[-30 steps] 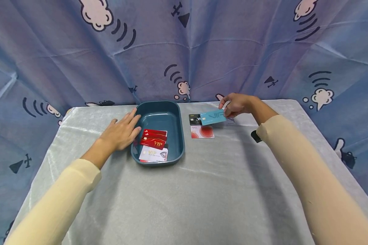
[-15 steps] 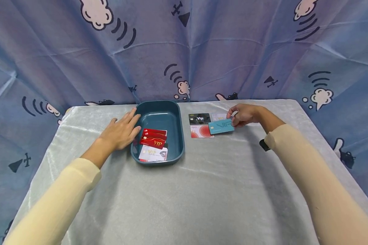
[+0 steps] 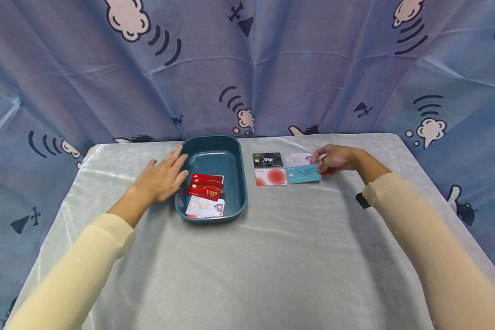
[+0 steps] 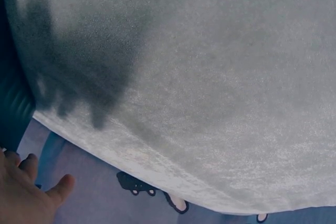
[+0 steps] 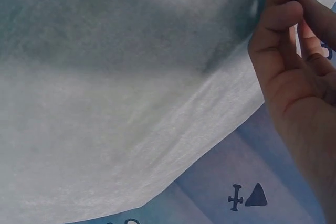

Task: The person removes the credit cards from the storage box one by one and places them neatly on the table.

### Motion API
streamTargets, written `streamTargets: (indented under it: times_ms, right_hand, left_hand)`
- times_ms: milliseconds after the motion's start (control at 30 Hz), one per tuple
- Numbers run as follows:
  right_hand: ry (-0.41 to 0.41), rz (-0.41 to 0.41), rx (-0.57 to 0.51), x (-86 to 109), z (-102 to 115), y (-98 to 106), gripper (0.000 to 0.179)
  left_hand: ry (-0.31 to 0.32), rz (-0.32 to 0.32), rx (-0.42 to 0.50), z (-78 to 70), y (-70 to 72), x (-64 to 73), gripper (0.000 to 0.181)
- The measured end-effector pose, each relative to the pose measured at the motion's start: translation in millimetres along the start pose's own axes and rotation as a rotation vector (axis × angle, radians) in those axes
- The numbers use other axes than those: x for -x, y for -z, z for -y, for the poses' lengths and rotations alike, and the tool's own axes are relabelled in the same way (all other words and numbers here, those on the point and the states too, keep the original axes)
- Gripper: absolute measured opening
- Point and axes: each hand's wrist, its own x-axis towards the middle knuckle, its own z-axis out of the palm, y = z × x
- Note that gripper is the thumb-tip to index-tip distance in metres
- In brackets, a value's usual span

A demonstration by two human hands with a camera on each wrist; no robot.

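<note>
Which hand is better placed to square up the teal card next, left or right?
Probably the right hand: it pinches the teal card, while the left hand is away at the tray.

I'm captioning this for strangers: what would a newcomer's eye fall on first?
Likely the dark teal tray left of centre, with red cards and a white card inside and the left hand at its rim. Then the turquoise card to its right, pinched in the right hand.
</note>
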Motion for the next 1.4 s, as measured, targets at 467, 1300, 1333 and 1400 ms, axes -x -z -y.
streamTargets:
  times_ms: [467,1300,1333,1400]
  right_hand:
    - [0.009,0.044,0.012,0.9,-3.5,2.5,0.033]
    - [0.077,-0.147,0.09,10.0,47.0,4.7,0.038]
    - [0.098,-0.165,0.079,10.1,51.8,3.4,0.038]
    - [0.132,-0.191,0.061,10.3,62.2,-0.3,0.041]
  left_hand:
    - [0.001,-0.002,-0.007,-1.1,-0.5,0.5,0.064]
    - [0.003,0.001,0.005,0.2,-1.8,0.1,0.065]
    - [0.004,0.0,0.006,0.4,-1.8,-0.2,0.065]
    - [0.004,-0.001,0.006,0.2,-1.7,-0.5,0.065]
